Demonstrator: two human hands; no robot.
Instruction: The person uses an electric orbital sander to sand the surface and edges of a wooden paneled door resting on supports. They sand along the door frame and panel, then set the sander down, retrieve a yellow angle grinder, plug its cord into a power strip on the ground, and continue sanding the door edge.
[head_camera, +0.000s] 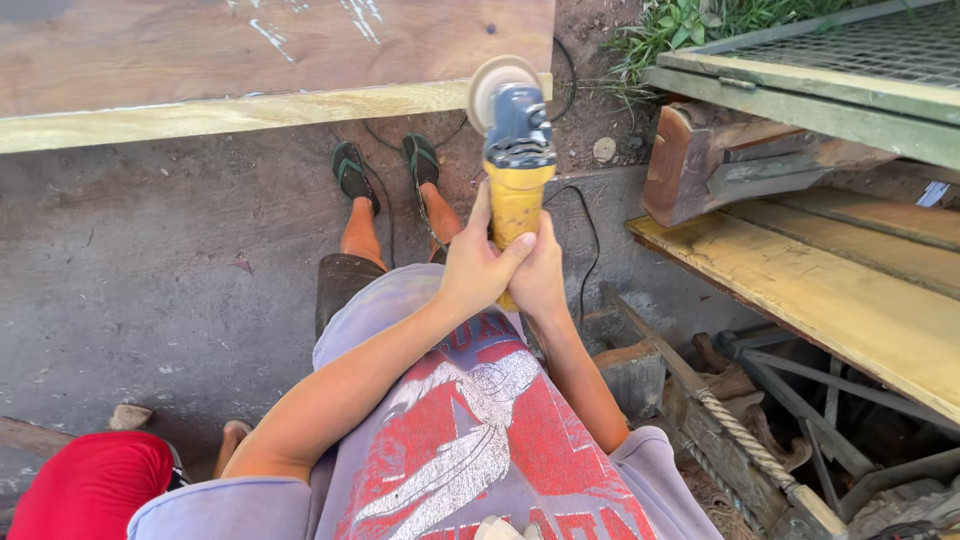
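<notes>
Tool: a yellow grinder (516, 165) with a grey head and a round sanding disc (492, 88) at its far end, held out in front of the person above the concrete floor (150, 280).
Left hand (477, 262): wrapped round the yellow body from the left, fingers (515, 249) clamped on it, thumb lying up along the side.
Right hand (540, 275): closed on the same body from the right, just behind and touching the left hand.
Disc position: near the pale edge of a long wooden plank (250, 100); whether it touches the wood cannot be told.
Cord: a black cable (590, 235) loops from the tool down to the floor beside the feet in sandals (385, 165).
Handling: judged fairly heavy and rigid, with smooth plastic sides; the weight sits forward at the head, so both hands on the body, well apart from the disc, look the sound hold.
Surroundings: a bench (850, 290) of yellowish boards to the right, a dark carved wood block (720, 160) on it, a twisted rope (745, 440) below.
</notes>
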